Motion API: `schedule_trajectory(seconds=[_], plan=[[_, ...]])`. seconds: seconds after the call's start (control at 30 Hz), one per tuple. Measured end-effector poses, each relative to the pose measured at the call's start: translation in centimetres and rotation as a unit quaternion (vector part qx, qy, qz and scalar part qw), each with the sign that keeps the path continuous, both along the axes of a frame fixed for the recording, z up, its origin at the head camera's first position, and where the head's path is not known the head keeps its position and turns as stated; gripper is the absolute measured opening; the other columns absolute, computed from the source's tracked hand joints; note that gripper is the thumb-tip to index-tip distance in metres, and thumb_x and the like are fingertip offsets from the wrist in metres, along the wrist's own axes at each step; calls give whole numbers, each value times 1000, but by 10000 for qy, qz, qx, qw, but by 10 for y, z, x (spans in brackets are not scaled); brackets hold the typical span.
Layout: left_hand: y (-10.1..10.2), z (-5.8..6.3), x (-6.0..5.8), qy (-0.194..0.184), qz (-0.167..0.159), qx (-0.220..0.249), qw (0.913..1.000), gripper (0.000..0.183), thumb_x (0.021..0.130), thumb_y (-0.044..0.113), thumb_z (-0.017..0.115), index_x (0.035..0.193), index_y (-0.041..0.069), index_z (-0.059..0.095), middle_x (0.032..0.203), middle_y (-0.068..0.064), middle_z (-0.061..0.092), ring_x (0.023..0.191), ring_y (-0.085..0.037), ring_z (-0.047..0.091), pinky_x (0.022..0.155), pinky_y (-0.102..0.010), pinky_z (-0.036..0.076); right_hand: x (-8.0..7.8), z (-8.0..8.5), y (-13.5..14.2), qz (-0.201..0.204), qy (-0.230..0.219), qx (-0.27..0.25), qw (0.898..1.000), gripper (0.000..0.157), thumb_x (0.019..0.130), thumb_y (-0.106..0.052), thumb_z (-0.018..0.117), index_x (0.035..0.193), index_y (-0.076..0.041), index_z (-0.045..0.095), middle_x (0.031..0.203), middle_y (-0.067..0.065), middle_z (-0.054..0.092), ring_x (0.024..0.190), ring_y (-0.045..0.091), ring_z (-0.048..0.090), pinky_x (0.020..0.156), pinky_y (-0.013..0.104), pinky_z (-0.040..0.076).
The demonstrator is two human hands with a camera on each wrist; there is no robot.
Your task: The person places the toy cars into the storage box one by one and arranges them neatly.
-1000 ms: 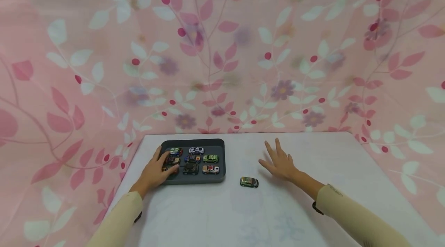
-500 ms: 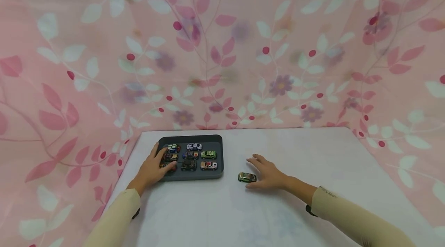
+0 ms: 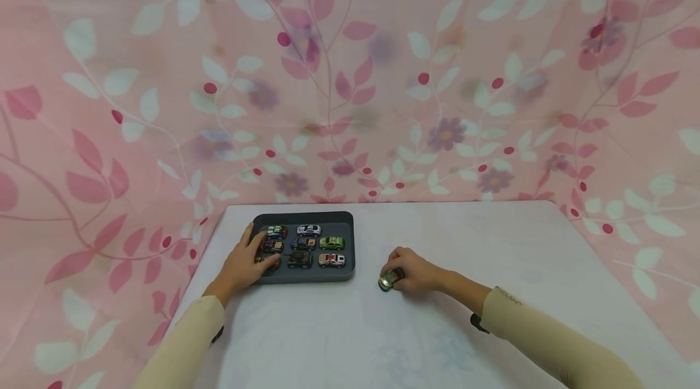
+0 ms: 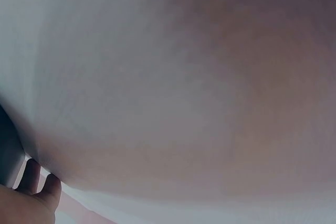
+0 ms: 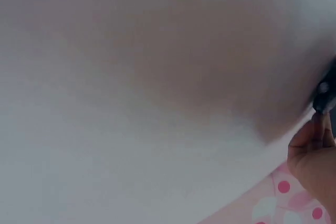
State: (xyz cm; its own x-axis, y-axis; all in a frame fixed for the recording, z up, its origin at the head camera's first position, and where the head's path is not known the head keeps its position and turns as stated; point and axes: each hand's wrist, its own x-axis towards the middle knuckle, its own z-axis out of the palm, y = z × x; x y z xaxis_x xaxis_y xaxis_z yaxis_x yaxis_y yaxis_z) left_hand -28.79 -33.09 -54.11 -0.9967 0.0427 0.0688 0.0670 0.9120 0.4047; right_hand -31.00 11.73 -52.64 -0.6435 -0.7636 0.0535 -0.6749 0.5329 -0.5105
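Observation:
In the head view my right hand (image 3: 412, 270) pinches a green-and-gold toy car (image 3: 390, 280) to the right of the tray; the car is tilted, its nose toward the front left. The right wrist view catches only the dark end of that toy car (image 5: 325, 93) at the fingertips. My left hand (image 3: 240, 264) rests over the left rim of a dark grey tray (image 3: 328, 278), fingers extended, thumb reaching inside over the front-left toy car. Two of its fingers (image 4: 48, 192) show beside the tray's dark wall in the left wrist view.
Several small toy cars stand in rows in the tray, among them a white one (image 3: 308, 230), a lime green one (image 3: 332, 243) and a dark one with a barrel (image 3: 299, 259). A white cloth covers the table (image 3: 339, 334). Pink floral fabric (image 3: 383, 103) hangs behind.
My right hand has come down and left from above the table and closed on the green-and-gold toy car, which has turned and tilted. My left hand has stayed at the tray.

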Motion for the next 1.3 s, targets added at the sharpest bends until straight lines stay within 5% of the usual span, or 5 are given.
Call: schedule_trajectory(seconds=[0.2, 0.3, 0.47, 0.73, 1.3], plan=[[0, -2, -2, 28, -25, 0, 10000, 85, 92, 64, 55, 155, 14, 30, 166, -21, 2, 141, -56, 26, 106, -73, 28, 2, -1, -1, -534, 272, -151, 9981, 47, 79, 14, 46, 109, -11, 73, 140, 25, 47, 123, 40, 53, 100, 60, 44], [-1, -1, 0, -8, -16, -13, 10000, 85, 92, 64, 55, 155, 14, 30, 166, -21, 2, 141, -56, 26, 106, -73, 29, 8, -5, -4, -1540, -225, -463, 9867, 33, 90, -8, 61, 122, -2, 63, 124, 20, 55, 108, 29, 57, 92, 48, 50], [-4, 4, 1, 38, 57, -9, 10000, 82, 92, 60, 58, 155, 13, 31, 165, -22, 4, 141, -57, 26, 105, -73, 28, 12, -8, -15, -2489, -866, -101, 9646, 67, 77, -49, 81, 122, -6, 56, 96, 3, 56, 84, 14, 50, 73, 31, 45], [-3, -2, -2, 26, -15, -69, 10000, 86, 91, 67, 54, 155, 14, 30, 165, -22, 3, 142, -55, 25, 107, -73, 28, 1, -4, -21, -2536, -762, -64, 9643, 36, 79, -16, 81, 110, -4, 67, 91, 4, 62, 83, 16, 55, 73, 33, 48], [1, -3, -1, 120, 40, -15, 9999, 87, 89, 66, 57, 153, 12, 35, 165, -21, 7, 139, -55, 33, 105, -71, 33, -76, 30, -85, -1850, -81, -950, 9781, 30, 85, -12, 75, 114, -10, 74, 103, 7, 67, 92, 20, 55, 83, 38, 48]])
